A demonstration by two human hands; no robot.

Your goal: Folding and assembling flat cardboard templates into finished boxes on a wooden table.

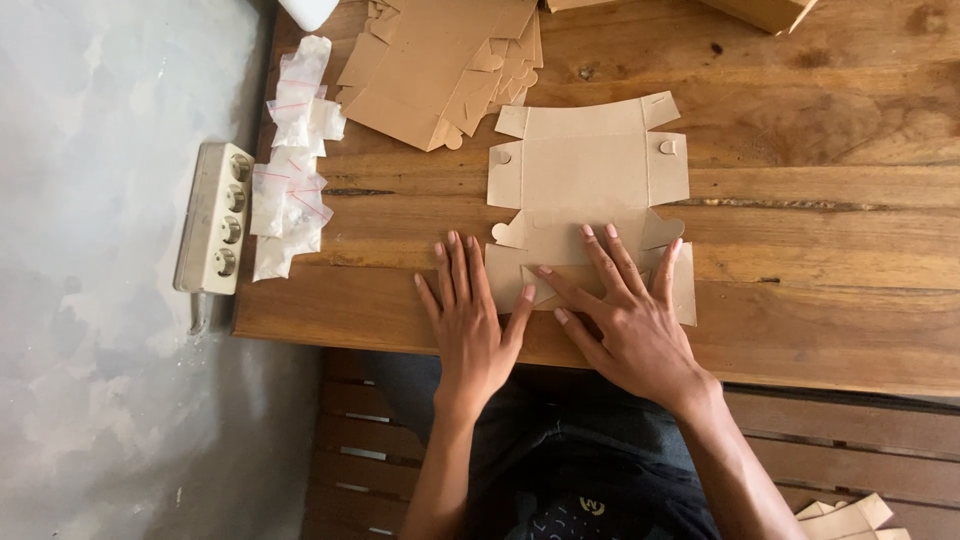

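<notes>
I see both hands flat, fingers spread: left hand (470,320) and right hand (625,310) press the near edge of a die-cut cardboard blank (585,175) on the wooden surface (820,250). Risk: thin matte card may skew or crease off-score under uneven pressure. Similar blanks (440,70) stacked far left; small plastic bags (290,160) beside them.

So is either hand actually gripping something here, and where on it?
Nothing is gripped. Both the left hand and right hand lie flat, fingers spread, pressing down the near edge of the flat cardboard box blank on the wooden table.
</notes>
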